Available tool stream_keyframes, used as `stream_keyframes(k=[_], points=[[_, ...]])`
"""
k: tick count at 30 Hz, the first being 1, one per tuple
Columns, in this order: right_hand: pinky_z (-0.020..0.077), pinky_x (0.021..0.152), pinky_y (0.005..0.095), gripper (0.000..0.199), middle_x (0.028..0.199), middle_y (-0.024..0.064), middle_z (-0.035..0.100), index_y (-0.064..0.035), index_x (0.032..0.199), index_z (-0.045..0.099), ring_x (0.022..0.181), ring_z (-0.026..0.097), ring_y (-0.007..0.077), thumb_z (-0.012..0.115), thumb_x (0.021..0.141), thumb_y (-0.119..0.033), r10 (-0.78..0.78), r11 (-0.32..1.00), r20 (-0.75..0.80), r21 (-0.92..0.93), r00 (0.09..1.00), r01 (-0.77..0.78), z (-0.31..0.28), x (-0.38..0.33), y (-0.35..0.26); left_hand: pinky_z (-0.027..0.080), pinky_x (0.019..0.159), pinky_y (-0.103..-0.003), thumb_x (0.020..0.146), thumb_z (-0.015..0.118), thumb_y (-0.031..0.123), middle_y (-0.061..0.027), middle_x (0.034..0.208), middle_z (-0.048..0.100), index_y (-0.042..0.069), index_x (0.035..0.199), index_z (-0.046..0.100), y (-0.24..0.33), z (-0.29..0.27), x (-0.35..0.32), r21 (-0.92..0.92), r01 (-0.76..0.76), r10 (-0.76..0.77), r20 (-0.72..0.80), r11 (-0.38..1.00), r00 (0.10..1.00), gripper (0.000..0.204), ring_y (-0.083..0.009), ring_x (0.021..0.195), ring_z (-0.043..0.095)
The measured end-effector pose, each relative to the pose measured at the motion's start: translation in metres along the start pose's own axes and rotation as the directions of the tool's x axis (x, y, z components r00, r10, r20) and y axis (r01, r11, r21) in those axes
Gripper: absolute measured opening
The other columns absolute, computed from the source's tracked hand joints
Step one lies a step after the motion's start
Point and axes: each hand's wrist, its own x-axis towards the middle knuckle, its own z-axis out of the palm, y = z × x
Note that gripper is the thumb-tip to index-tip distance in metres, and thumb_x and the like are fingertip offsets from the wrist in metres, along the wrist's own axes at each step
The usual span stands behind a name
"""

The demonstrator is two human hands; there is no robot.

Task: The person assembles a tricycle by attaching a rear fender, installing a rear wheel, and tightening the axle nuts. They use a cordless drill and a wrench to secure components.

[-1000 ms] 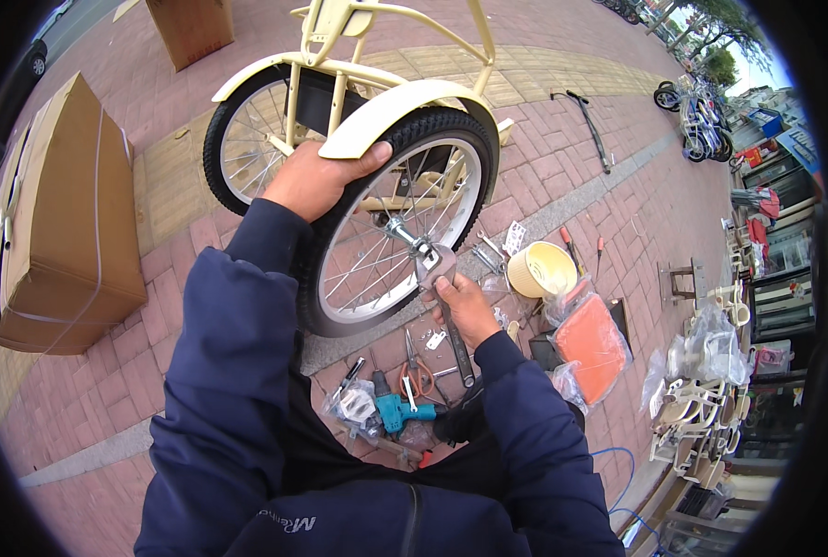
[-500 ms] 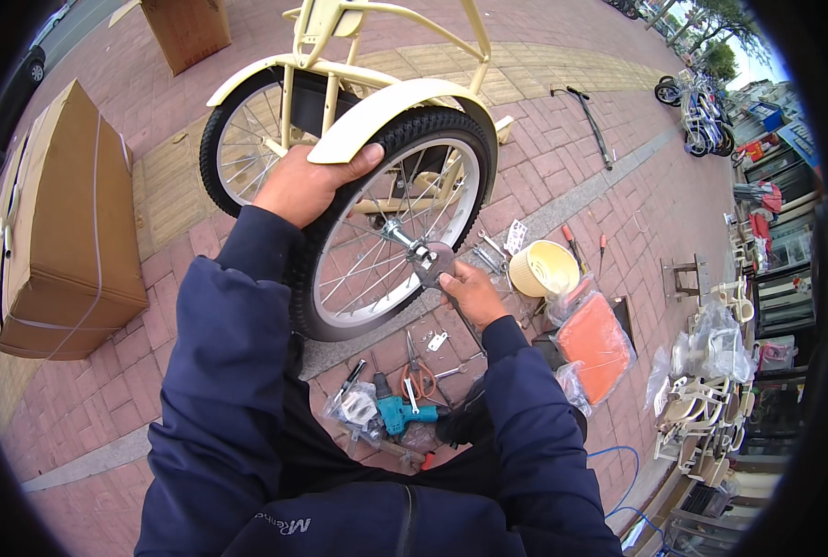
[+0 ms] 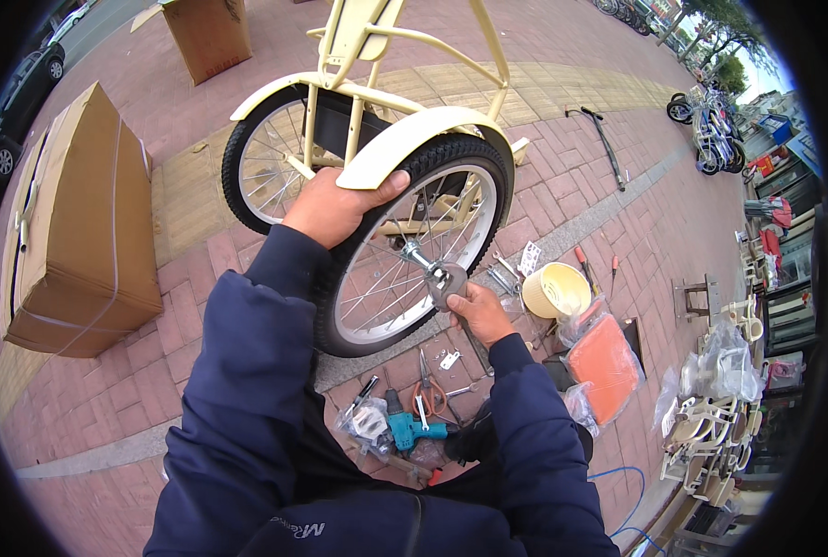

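Observation:
A cream tricycle frame [image 3: 383,93] stands before me with two spoked rear wheels. My left hand [image 3: 338,209] is closed over the black tyre [image 3: 338,311] of the nearer wheel, its thumb by the tip of the cream mudguard [image 3: 423,137]. In my right hand [image 3: 482,316] is an adjustable wrench [image 3: 448,283], its grey head at the outer end of the axle [image 3: 417,253]. Whether the jaws grip a nut there cannot be made out. The fingers wrap the handle just below the head.
A teal cordless drill [image 3: 412,429], orange-handled pliers [image 3: 423,390] and spanners lie between my feet. Right of the wheel are a cream basket [image 3: 558,290] and a wrapped orange panel [image 3: 604,367]. A large cardboard box [image 3: 93,232] stands left; a hand pump [image 3: 604,148] lies farther off.
The whole scene has shifted right and slightly down in view. My left hand keeps its hold on the tyre. The wrench stays at the axle end, its handle turned slightly.

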Motion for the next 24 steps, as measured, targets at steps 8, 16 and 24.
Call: stream_keyframes(k=[8,16,24], points=[[0.0477,0.058,0.0266,0.034,0.084,0.0029,0.062,-0.0012,0.106,0.061,0.066,0.059,0.0111,0.065,0.098,-0.034,0.063,0.997,0.029,0.037,0.998,-0.064,0.0004,0.0009,0.0007,0.051,0.087,-0.037,0.089,0.068,0.056,-0.0191,0.102,0.074,0.001,0.116,0.070,-0.0039,0.0004,0.0013,0.031,-0.005,0.005,-0.001,1.000,1.000,0.061,-0.0314,0.098,0.070],[0.0475,0.057,0.0266,0.033,0.081,0.0031,0.061,-0.0009,0.105,0.060,0.065,0.058,0.0118,0.067,0.097,-0.032,-0.002,0.992,0.031,0.127,1.000,-0.002,0.0017,0.0008,0.0007,0.051,0.086,-0.038,0.088,0.068,0.057,-0.0204,0.102,0.073,0.001,0.115,0.070,-0.0039,-0.0001,0.0012,0.037,-0.026,0.026,-0.003,0.999,1.000,0.062,-0.0324,0.097,0.070],[0.0474,0.056,0.0261,0.038,0.083,0.0033,0.061,-0.0023,0.104,0.059,0.065,0.058,0.0115,0.070,0.094,-0.038,0.015,0.992,0.034,0.123,0.999,-0.019,0.0016,0.0028,0.0033,0.051,0.087,-0.038,0.089,0.066,0.058,-0.0206,0.103,0.073,0.001,0.115,0.070,-0.0061,0.0003,0.0030,0.053,-0.021,0.021,0.006,0.998,1.000,0.063,-0.0339,0.098,0.070]])
